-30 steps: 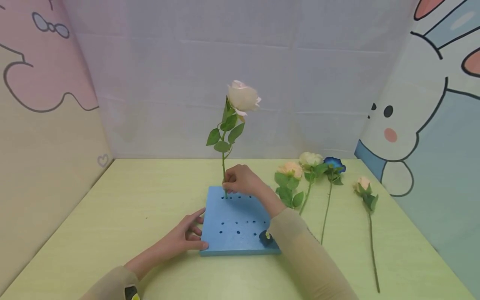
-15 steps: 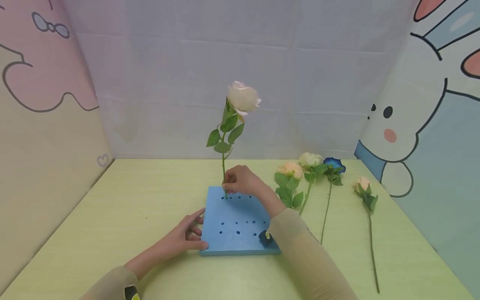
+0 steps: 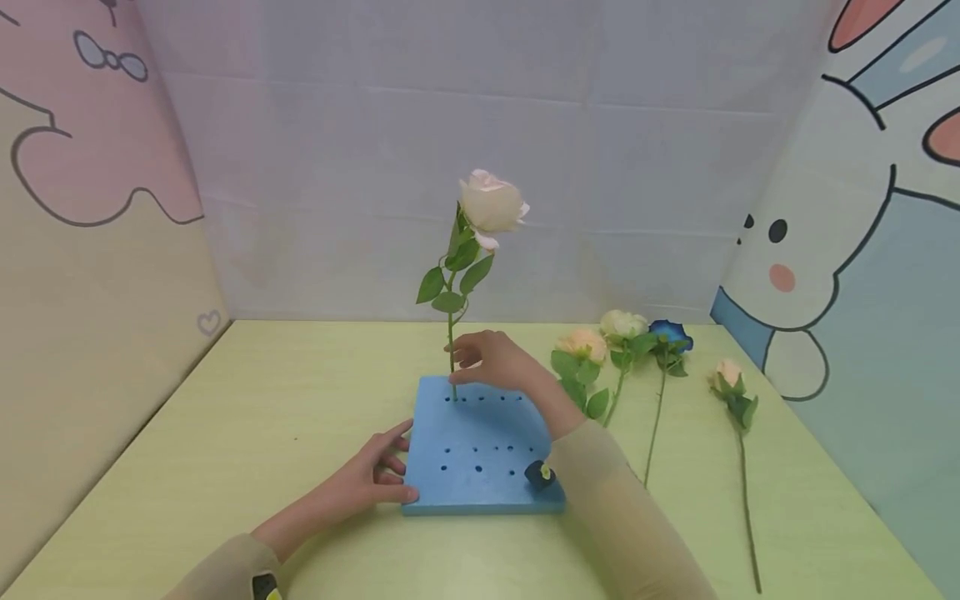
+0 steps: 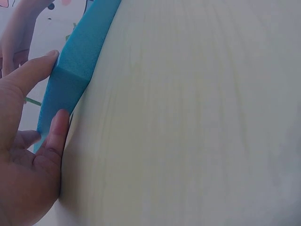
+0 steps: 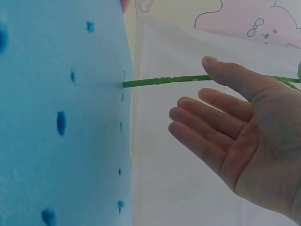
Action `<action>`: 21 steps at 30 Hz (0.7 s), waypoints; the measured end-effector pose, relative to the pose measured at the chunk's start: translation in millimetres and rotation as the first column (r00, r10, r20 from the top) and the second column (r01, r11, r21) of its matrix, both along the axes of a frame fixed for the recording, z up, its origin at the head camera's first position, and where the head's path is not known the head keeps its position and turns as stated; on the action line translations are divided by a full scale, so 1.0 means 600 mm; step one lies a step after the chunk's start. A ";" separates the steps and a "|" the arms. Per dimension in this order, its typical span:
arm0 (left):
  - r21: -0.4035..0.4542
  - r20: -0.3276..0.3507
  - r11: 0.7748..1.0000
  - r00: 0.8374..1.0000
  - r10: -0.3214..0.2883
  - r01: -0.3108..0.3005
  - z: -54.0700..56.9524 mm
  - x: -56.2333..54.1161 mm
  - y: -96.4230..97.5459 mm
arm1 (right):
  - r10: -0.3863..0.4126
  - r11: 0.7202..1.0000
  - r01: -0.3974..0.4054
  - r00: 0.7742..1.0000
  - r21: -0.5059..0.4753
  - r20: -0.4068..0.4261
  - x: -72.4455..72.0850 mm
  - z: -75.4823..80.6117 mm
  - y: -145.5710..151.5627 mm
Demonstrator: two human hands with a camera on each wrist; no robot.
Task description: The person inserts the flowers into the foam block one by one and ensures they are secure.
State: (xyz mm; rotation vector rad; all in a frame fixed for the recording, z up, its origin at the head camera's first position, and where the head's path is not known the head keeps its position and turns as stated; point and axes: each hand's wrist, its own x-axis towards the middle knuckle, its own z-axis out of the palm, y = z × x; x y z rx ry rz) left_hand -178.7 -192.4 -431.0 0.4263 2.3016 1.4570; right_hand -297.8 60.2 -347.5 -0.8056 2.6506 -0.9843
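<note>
Had the pale pink rose (image 3: 462, 255) standing in a back-row hole of the blue perforated block (image 3: 480, 425), near the row's left end. Saw the lower stem (image 5: 150, 81) close to upright, bloom tipped right. Couldn't tell insertion depth. Judged top-heavy: big bloom, thin stem, so likely to lean if seated shallow.

Saw the right hand (image 3: 498, 362) at the lower stem, thumb and fingers apart, no pinch visible. Caught the thumb overlapping the stem in the right wrist view; couldn't tell if touching. Had the left hand (image 3: 372, 468) spread along the block's left edge, thumb at the near corner, bracing rather than clamped.

Read as the seating-and-letting-go stage. Looked best done by checking for wobble, then backing the fingers straight off sideways, below the leaves. Would have risked tugging the rose loose by lifting with the thumb hooked behind the stem. Seemed wise to keep the block braced until fully clear.

Counted four more flowers lying to the right on the pale green table (image 3: 300, 375): peach rose (image 3: 582, 344), cream peony (image 3: 623, 324), blue rose (image 3: 671, 335), peach rosebud (image 3: 742, 411). Called for minding the right sleeve (image 3: 622, 500) near those stems
</note>
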 end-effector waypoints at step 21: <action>-0.001 -0.032 1.000 0.999 -0.017 0.017 -0.005 -0.004 -0.004 | -0.051 0.990 0.040 0.996 -0.138 -0.080 0.013 0.045 0.076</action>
